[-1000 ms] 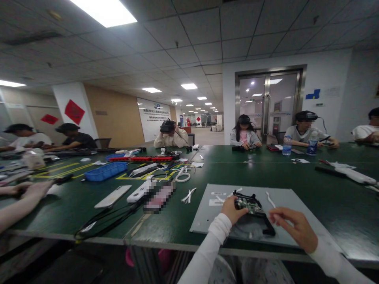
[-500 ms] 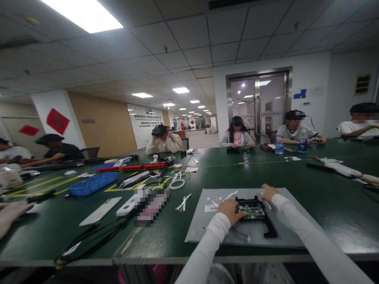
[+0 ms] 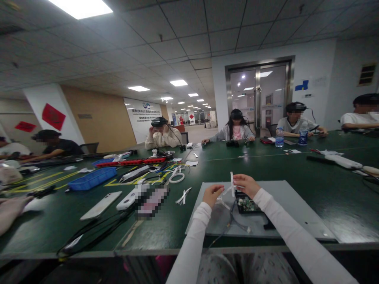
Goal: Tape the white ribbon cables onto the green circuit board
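Observation:
My right hand (image 3: 247, 186) pinches a white strip (image 3: 232, 183) that stands upright above a grey flat panel (image 3: 296, 207). To its left my left hand (image 3: 212, 196) is closed in a pinch, its fingertips close to another pale strip; what they hold is too small to make out. Under my right hand, a black frame with a green circuit board (image 3: 248, 204) rests on the panel, partly covered by the hand. A thin cable (image 3: 233, 215) with a small white connector trails over the panel toward the table's front edge.
Left of the panel lie white strips (image 3: 184, 196), a white phone (image 3: 101, 205), a white power strip (image 3: 130, 199) and black cables (image 3: 89, 232). A blue tray (image 3: 92, 178) and a red bar (image 3: 133, 162) are farther back. Several people sit around the green table (image 3: 166, 232).
Both hands have lifted off the black frame and circuit board. The right hand has taken up a white strip, and the left has moved left. The cable now stretches toward the front edge.

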`<state>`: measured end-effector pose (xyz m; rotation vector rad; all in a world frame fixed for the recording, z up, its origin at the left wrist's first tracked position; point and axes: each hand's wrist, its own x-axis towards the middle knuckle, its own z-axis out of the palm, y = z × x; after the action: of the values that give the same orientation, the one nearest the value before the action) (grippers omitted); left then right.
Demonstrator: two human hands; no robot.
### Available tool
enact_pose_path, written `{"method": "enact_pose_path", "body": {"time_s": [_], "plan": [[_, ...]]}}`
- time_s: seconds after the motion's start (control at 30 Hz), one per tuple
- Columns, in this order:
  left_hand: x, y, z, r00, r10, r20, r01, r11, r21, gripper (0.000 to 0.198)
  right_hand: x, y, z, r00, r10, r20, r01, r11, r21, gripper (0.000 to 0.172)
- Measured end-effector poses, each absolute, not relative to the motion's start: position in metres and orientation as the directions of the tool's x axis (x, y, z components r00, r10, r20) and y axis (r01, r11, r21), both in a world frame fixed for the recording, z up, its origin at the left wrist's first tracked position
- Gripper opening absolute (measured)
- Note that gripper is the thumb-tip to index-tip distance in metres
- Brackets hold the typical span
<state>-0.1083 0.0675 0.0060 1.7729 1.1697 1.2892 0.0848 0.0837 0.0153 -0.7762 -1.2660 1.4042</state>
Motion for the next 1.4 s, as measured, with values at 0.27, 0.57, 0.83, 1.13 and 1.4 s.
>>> {"method": "enact_pose_path", "body": {"time_s": [0.27, 0.57, 0.83, 1.13, 1.4], "plan": [[-0.106, 0.061, 0.006, 0.184, 0.925, 0.332, 0.146, -0.36, 0.922, 0.034, 0.062, 0.064, 0.02, -0.335, 0.917, 0.219, -0.34, 0.099, -0.935, 0.039], [-0.128, 0.072, 0.0, 0.046, 0.926, 0.374, 0.321, -0.368, 0.873, 0.023, 0.095, 0.076, 0.015, -0.276, 0.855, 0.439, 0.101, 0.48, -0.871, 0.037], [-0.177, 0.074, -0.001, -0.157, 0.906, 0.393, 0.637, -0.211, 0.741, 0.009, 0.175, 0.11, -0.005, -0.096, 0.895, 0.435, 0.365, 0.439, -0.821, 0.032], [-0.179, 0.081, -0.018, -0.09, 0.926, 0.366, 0.829, -0.134, 0.543, 0.009, 0.208, 0.134, -0.063, 0.004, 0.94, 0.341, 0.486, 0.296, -0.822, 0.026], [-0.175, 0.078, -0.016, -0.035, 0.94, 0.339, 0.918, -0.104, 0.383, 0.015, 0.205, 0.13, -0.064, -0.032, 0.942, 0.334, 0.58, 0.29, -0.762, 0.025]]}}
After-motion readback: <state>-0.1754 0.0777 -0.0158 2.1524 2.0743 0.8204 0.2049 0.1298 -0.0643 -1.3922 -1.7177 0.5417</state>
